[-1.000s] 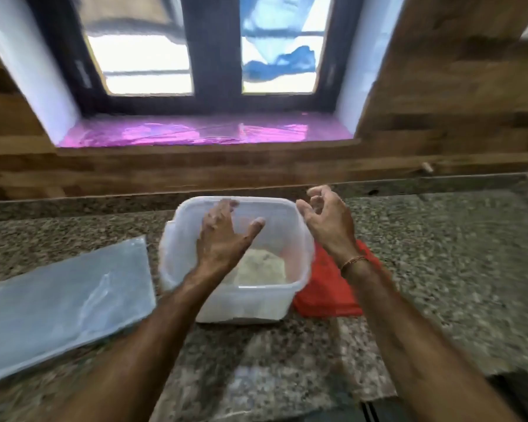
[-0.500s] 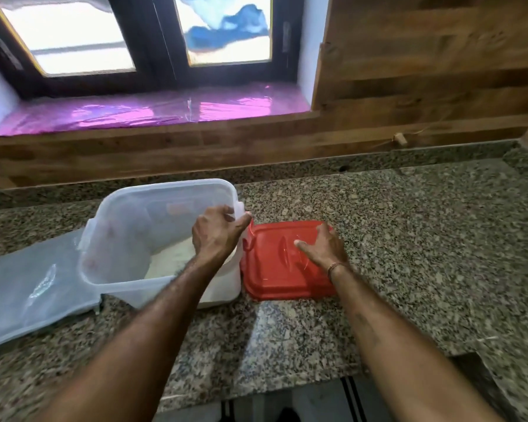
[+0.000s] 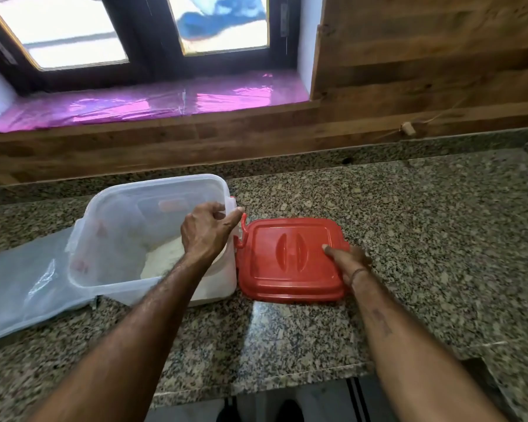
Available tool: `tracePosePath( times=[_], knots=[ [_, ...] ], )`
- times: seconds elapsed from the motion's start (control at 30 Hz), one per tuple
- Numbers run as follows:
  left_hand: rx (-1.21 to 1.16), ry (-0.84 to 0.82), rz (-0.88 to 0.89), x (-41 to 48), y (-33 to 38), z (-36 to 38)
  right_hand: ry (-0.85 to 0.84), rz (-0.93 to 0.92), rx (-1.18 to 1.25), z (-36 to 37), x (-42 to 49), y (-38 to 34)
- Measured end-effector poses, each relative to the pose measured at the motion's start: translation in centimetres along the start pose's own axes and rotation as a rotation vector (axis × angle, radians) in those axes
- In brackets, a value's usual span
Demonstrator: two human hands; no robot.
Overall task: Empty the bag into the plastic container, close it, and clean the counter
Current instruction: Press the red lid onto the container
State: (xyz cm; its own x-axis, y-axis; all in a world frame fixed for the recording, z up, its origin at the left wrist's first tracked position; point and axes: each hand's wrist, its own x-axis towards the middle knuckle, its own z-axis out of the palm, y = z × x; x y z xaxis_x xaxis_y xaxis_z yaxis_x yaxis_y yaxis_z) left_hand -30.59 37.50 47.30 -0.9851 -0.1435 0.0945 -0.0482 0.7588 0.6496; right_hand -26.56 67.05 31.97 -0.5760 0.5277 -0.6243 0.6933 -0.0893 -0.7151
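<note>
At the counter's (image 3: pixel 409 226) left edge lies the flattened, see-through bag (image 3: pixel 22 284), its right end tucked under the plastic container (image 3: pixel 110 226), which leans slightly on it. The container stands open toward the back edge of the counter, with a heap of white powder (image 3: pixel 162 260) in its right half. The left hand (image 3: pixel 206 231) comes in over the container's near wall, wrist bent down, fingers curled inside and thumb hooked over the right rim, gripping that rim. Just right of the container, touching its side, the red lid (image 3: pixel 290 258) lies flat, top up, clear of the front edge. The right hand (image 3: pixel 348 260) rests at the lid's right edge, one fingertip on top and the rest curled around the side; whether it has the lid pinched, I cannot tell. Rightward the speckled stone runs bare to the back wall, and a strip of it is free along the front edge.
</note>
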Motion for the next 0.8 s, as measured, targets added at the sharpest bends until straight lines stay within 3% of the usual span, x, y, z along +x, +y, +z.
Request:
tracePosePath(
  times=[0.07,0.4,0.53,0.73,0.8],
  knots=[
    [0.008,0.004,0.014,-0.1,0.0,0.1,-0.100,-0.001,0.195,-0.7,-0.4,0.0],
    [-0.040,-0.088,-0.043,-0.6,0.3,-0.3,-0.183,-0.073,0.613,-6.9,-1.2,-2.5],
    [-0.285,-0.223,-0.119,-0.1,-0.4,-1.7,-0.305,-0.148,0.655,-7.5,-4.1,-6.1],
    [-0.804,-0.219,-0.143,2.4,1.5,-7.4,-0.423,-0.294,0.641,-3.2,-10.0,-12.2],
    [-0.859,-0.209,-0.089,3.3,0.3,-9.4,-0.451,-0.331,0.604,-0.3,-12.5,-13.8]
  ],
)
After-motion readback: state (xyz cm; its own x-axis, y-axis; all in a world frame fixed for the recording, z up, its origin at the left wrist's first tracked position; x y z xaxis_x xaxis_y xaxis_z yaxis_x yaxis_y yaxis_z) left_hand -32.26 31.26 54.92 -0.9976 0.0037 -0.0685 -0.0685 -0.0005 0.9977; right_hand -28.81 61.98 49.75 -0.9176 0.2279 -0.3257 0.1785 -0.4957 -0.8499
